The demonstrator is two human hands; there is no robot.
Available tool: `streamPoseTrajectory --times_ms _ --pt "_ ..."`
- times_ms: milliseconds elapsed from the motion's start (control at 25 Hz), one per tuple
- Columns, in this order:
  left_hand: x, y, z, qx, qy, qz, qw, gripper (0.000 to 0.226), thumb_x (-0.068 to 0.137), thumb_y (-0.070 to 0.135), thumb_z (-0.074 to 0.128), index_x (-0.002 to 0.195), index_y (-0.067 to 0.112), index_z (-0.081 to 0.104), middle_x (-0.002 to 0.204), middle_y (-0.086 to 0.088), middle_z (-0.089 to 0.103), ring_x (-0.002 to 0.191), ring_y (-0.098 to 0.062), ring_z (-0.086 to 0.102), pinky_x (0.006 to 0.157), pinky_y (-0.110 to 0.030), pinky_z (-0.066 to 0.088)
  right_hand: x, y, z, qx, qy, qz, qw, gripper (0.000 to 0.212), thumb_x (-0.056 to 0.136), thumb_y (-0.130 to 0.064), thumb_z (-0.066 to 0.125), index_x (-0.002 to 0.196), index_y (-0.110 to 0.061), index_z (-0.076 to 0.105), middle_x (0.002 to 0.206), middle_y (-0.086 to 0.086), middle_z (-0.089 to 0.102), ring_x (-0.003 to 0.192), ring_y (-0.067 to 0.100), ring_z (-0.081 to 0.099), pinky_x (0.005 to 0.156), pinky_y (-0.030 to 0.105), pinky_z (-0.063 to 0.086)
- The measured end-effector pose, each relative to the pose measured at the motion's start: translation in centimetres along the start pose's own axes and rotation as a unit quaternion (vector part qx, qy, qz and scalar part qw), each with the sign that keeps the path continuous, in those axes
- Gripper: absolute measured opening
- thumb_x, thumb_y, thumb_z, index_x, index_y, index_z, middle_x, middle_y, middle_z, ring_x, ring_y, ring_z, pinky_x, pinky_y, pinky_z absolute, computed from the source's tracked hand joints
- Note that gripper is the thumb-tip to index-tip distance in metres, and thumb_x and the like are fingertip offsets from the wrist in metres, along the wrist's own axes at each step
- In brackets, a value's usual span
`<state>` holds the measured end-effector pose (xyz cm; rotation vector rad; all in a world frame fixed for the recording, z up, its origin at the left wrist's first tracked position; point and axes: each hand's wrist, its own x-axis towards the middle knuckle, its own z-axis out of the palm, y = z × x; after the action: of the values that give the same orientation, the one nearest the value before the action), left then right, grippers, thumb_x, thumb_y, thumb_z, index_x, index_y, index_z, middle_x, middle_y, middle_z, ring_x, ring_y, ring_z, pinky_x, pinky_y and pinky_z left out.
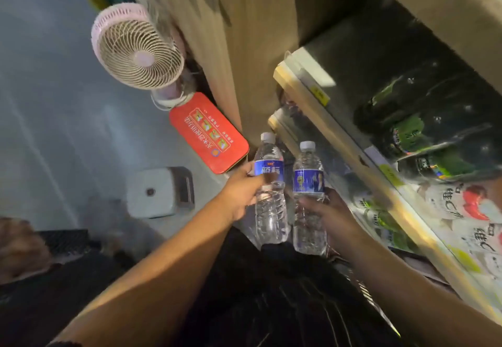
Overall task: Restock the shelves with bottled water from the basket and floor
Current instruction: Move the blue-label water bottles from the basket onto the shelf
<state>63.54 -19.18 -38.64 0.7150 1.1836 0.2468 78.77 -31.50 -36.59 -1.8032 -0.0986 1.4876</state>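
My left hand (241,191) grips a clear water bottle (270,210) with a white cap and blue label around its middle. My right hand (330,210) grips a second water bottle (308,221) of the same kind just to the right. Both bottles stand upright, side by side and close together, in front of the left end of the shelves (307,93). A lower shelf edge (293,134) sits right behind the bottle caps. The basket is not clearly in view.
Green bottles (423,129) lie on the upper shelf, white-labelled drinks (461,205) on the one below. A pink fan (138,50), a red sign (209,132) and a white box (157,191) are at the left by a wooden side panel (231,55).
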Motion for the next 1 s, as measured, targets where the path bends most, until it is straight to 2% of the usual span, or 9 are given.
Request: streamPoseTrajectory --times_ms 160,280,400,520,640,720,800,920,1000 --pt "0.0 -2.9 -0.9 -0.038 0.035 -0.001 0.999 0.036 0.082 0.005 0.074 0.116 0.007 0.063 0.097 -0.014 0.075 0.083 -0.026 0.071 0.074 -0.033 0.059 2.5 2.2 -0.5 0.003 -0.017 0.01 1.0 0.059 0.057 -0.035 0.09 0.108 -0.038 0.061 0.108 0.004 0.072 0.097 0.03 0.071 0.085 0.061 0.054" --pt "1.0 -4.7 -2.3 -0.064 0.054 -0.01 0.996 0.027 0.085 0.005 0.071 0.11 0.013 0.064 0.09 -0.006 0.074 0.076 -0.019 0.071 0.074 -0.031 0.058 4.3 3.5 0.3 0.013 -0.014 0.006 1.0 0.045 0.052 -0.036 0.089 0.092 -0.04 0.068 0.105 0.008 0.073 0.095 0.031 0.071 0.087 0.062 0.053" --pt "3.0 -6.1 -3.3 -0.068 0.052 -0.006 0.996 0.034 0.085 0.005 0.071 0.117 0.01 0.063 0.09 -0.004 0.074 0.076 -0.016 0.072 0.071 -0.029 0.058 6.8 5.1 1.0 0.035 -0.016 0.006 0.999 0.056 0.054 -0.035 0.085 0.106 -0.032 0.064 0.107 0.008 0.073 0.093 0.028 0.071 0.089 0.058 0.053" --pt "6.1 -7.9 -4.3 -0.055 0.056 -0.004 0.997 0.036 0.084 0.005 0.071 0.119 0.008 0.063 0.093 -0.006 0.075 0.081 -0.019 0.073 0.073 -0.031 0.058 10.2 7.4 1.3 0.047 -0.022 -0.011 0.999 0.051 0.065 -0.026 0.085 0.111 -0.031 0.062 0.103 0.0 0.074 0.097 0.027 0.07 0.093 0.061 0.05" --pt "9.6 -9.4 -4.3 -0.035 0.04 0.005 0.999 0.032 0.085 0.005 0.07 0.116 0.008 0.064 0.103 -0.015 0.074 0.091 -0.03 0.073 0.073 -0.035 0.061 13.9 9.7 1.2 0.034 -0.019 -0.02 0.999 0.06 0.061 -0.041 0.086 0.116 -0.036 0.062 0.112 -0.001 0.072 0.104 0.026 0.069 0.097 0.061 0.046" --pt "11.9 -10.1 -4.4 -0.013 0.038 0.005 0.999 0.032 0.085 0.007 0.07 0.117 0.006 0.064 0.108 -0.021 0.072 0.098 -0.038 0.07 0.086 -0.045 0.058 16.0 11.0 1.1 0.038 0.002 -0.026 0.999 0.068 0.053 -0.051 0.087 0.115 -0.038 0.062 0.114 -0.001 0.072 0.106 0.026 0.068 0.099 0.06 0.045" --pt "14.1 -10.6 -4.3 0.021 0.01 0.023 0.999 0.039 0.083 0.01 0.074 0.119 0.002 0.062 0.11 -0.025 0.069 0.098 -0.04 0.068 0.089 -0.046 0.054 17.9 11.7 0.9 0.047 0.022 -0.037 0.998 0.068 0.052 -0.052 0.086 0.115 -0.039 0.062 0.115 -0.001 0.072 0.108 0.028 0.067 0.1 0.06 0.044" --pt "16.8 -10.2 -3.4 0.074 -0.038 0.051 0.995 0.045 0.071 0.016 0.08 0.113 0.007 0.065 0.105 -0.017 0.073 0.095 -0.034 0.069 0.089 -0.046 0.052 20.2 12.2 0.3 0.056 0.062 -0.055 0.995 0.064 0.054 -0.047 0.083 0.114 -0.041 0.061 0.115 -0.002 0.071 0.106 0.027 0.068 0.098 0.059 0.046" --pt "18.1 -9.7 -2.4 0.087 -0.054 0.069 0.992 0.039 0.068 0.018 0.081 0.104 0.019 0.067 0.095 -0.002 0.076 0.087 -0.019 0.072 0.082 -0.031 0.056 21.4 12.0 -0.2 0.074 0.081 -0.074 0.991 0.061 0.056 -0.039 0.082 0.113 -0.035 0.063 0.114 0.0 0.072 0.106 0.027 0.068 0.099 0.059 0.046"
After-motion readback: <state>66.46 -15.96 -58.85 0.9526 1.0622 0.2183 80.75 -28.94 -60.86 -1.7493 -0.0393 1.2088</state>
